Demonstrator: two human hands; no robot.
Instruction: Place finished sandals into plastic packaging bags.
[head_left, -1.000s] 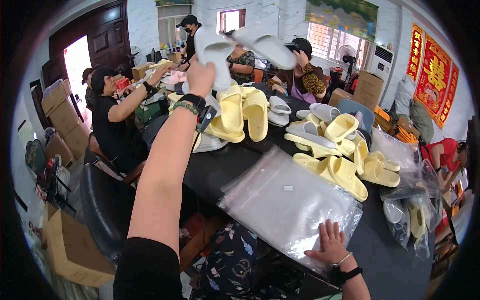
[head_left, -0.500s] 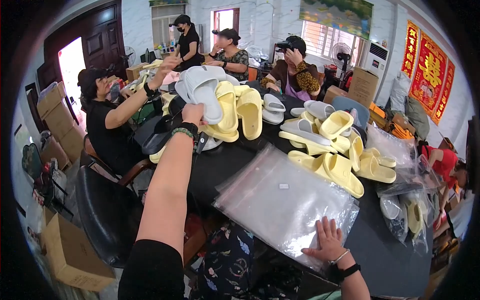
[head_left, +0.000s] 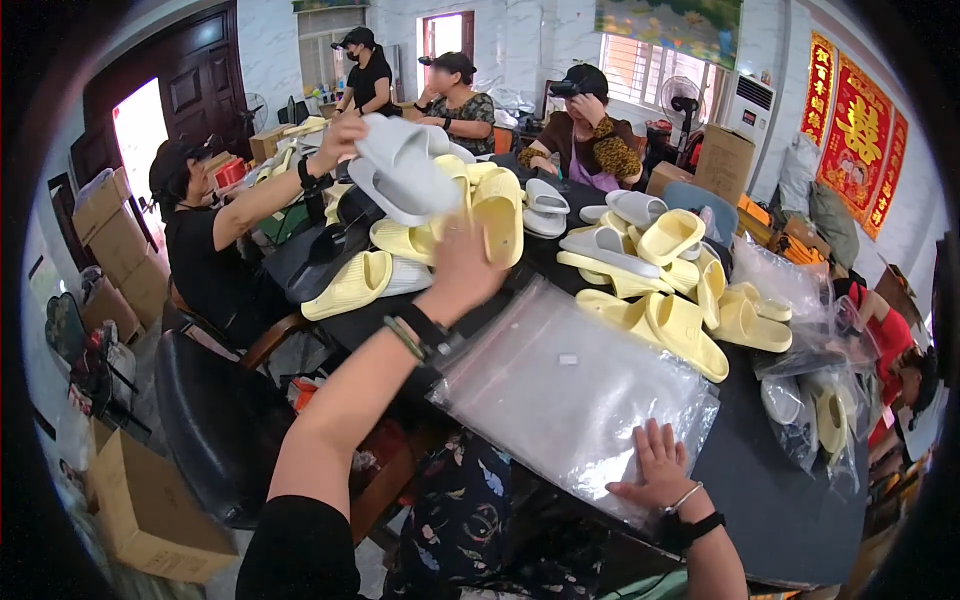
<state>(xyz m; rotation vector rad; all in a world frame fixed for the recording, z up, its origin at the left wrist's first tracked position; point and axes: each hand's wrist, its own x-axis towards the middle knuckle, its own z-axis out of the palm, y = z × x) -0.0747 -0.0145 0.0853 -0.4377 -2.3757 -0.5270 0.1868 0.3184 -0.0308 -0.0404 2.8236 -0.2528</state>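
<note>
My left hand (head_left: pixel 462 268), smeared by motion, is over the near side of the slipper pile, right by a yellow slipper (head_left: pixel 500 225); its fingers are too blurred to read. My right hand (head_left: pixel 657 472) lies flat with spread fingers on a stack of clear plastic bags (head_left: pixel 530 350) at the table's near edge. Above the pile, a co-worker's hand at the left holds grey slippers (head_left: pixel 405 180). A yellow slipper (head_left: pixel 350 285) rests on the table left of my left hand, next to a grey one.
More yellow and grey slippers (head_left: pixel 672 245) are heaped right of centre on the black table (head_left: pixel 760 470). Bagged slippers (head_left: pixel 830 425) lie at the right edge. A black chair (head_left: pixel 215 430) and an open carton (head_left: pixel 155 510) stand at the left. Several people sit or stand around.
My left hand has left the grey slipper and moved right and down toward the yellow slippers. The co-worker's hand has come to the grey slippers and holds them. My right hand has stayed put.
</note>
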